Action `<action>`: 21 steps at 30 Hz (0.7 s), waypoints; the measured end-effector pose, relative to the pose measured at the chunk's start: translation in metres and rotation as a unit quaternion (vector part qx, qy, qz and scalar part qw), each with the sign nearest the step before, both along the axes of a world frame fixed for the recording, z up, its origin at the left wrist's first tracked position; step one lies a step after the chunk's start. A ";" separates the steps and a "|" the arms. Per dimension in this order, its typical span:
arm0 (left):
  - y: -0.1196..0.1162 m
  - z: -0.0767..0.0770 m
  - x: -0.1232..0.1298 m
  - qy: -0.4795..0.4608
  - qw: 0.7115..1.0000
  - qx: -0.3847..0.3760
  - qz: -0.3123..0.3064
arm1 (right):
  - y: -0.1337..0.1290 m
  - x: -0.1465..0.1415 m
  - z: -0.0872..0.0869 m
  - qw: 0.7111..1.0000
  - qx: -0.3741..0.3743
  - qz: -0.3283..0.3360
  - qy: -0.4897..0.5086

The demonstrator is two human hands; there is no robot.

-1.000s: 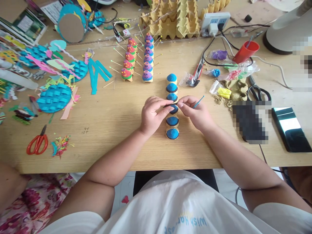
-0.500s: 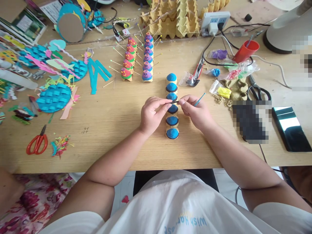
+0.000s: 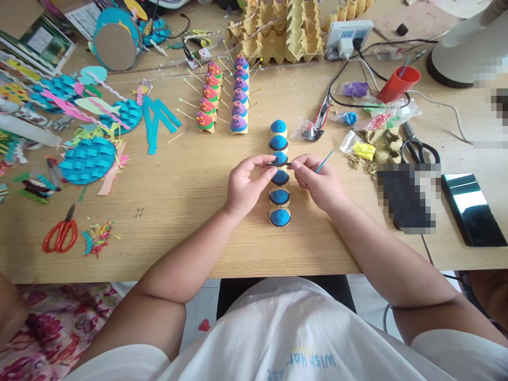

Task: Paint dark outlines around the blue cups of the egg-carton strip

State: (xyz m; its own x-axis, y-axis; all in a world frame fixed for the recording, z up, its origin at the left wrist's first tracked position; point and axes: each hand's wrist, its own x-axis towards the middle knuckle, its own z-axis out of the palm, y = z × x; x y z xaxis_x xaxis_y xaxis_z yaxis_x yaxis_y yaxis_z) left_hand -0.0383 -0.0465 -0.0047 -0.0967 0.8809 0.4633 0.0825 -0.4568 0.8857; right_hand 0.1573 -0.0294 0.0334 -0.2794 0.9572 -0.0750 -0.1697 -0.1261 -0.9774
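Observation:
A thin strip of black modelling clay (image 3: 282, 164) is stretched level between my two hands, above a row of egg-carton cups. My left hand (image 3: 249, 182) has the strip's left end between thumb and forefinger, the tips slightly parted around it. Thumb and forefinger of my right hand (image 3: 315, 177) pinch the other end, and a thin blue stick (image 3: 325, 161) pokes out from that same hand. Beneath them, the egg-carton row (image 3: 280, 217) is topped with blue clay domes; most have a dark rim, while the farthest dome (image 3: 278, 126) shows none. Fingers partly cover the middle cups.
Two finished caterpillar-like rows, red-green (image 3: 205, 114) and purple-blue (image 3: 238, 116), stand behind. Right are a utility knife (image 3: 323, 111), clay packets (image 3: 363, 151), black scissors (image 3: 418, 148), a red cup (image 3: 400, 83) and a phone (image 3: 472, 209). Orange-handled scissors (image 3: 60, 233) and blue paper weaving (image 3: 88, 160) lie left.
My left finger and thumb have parted slightly and shifted a little left, so more of the black strip shows. My right hand stays nearly still, keeping its pinch and the blue stick.

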 end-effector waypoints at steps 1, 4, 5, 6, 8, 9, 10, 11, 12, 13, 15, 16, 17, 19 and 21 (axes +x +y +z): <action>0.001 -0.001 0.000 -0.011 1.000 -0.014 -0.002 | 0.000 0.000 0.000 1.000 -0.004 -0.002 0.001; 0.001 -0.004 -0.002 -0.030 0.998 -0.050 -0.003 | 0.000 0.000 -0.001 1.000 -0.018 -0.006 0.000; 0.002 -0.004 -0.003 -0.034 0.998 -0.058 -0.002 | 0.000 0.000 -0.001 1.000 -0.023 -0.007 0.000; 0.002 -0.004 -0.003 -0.038 0.997 -0.063 0.001 | 0.001 0.000 -0.001 1.000 -0.029 -0.005 0.000; 0.003 -0.004 -0.003 -0.046 0.996 -0.071 0.010 | 0.001 0.001 0.000 0.999 -0.048 0.002 0.003; 0.003 -0.004 -0.002 -0.051 0.996 -0.075 0.014 | 0.002 0.001 0.000 0.998 -0.060 0.007 0.005; 0.004 -0.004 -0.002 -0.057 0.995 -0.079 0.017 | 0.002 0.001 0.000 0.997 -0.071 0.012 0.007; 0.004 -0.003 -0.002 -0.063 0.994 -0.085 0.019 | 0.002 0.001 0.001 0.997 -0.081 0.017 0.009; 0.005 -0.003 -0.001 -0.070 0.993 -0.093 0.021 | 0.003 0.001 0.001 0.996 -0.089 0.022 0.011; 0.006 -0.002 0.000 -0.078 0.992 -0.100 0.022 | 0.003 0.000 0.001 0.995 -0.094 0.028 0.012; 0.006 0.001 0.002 -0.102 0.988 -0.115 0.021 | 0.003 0.000 0.001 0.994 -0.101 0.037 0.014; 0.007 0.002 0.003 -0.116 0.986 -0.120 0.019 | 0.003 0.000 0.001 0.994 -0.104 0.040 0.014; 0.007 0.003 0.004 -0.129 0.984 -0.125 0.015 | 0.003 0.000 0.001 0.993 -0.107 0.041 0.015; 0.008 0.005 0.005 -0.148 0.980 -0.133 0.011 | 0.003 0.001 0.001 0.993 -0.112 0.035 0.017; 0.008 0.006 0.006 -0.153 0.978 -0.142 0.010 | 0.003 0.001 0.001 0.993 -0.113 0.028 0.016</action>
State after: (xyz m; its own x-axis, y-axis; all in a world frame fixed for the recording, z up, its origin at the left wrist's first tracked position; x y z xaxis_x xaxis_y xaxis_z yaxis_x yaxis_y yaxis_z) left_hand -0.0325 -0.0386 0.0012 -0.2120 0.9662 0.1466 -0.2003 -0.1898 0.9612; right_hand 0.1581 -0.0260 0.0347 -0.3383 0.8994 -0.2769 -0.1868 -0.3525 -0.9170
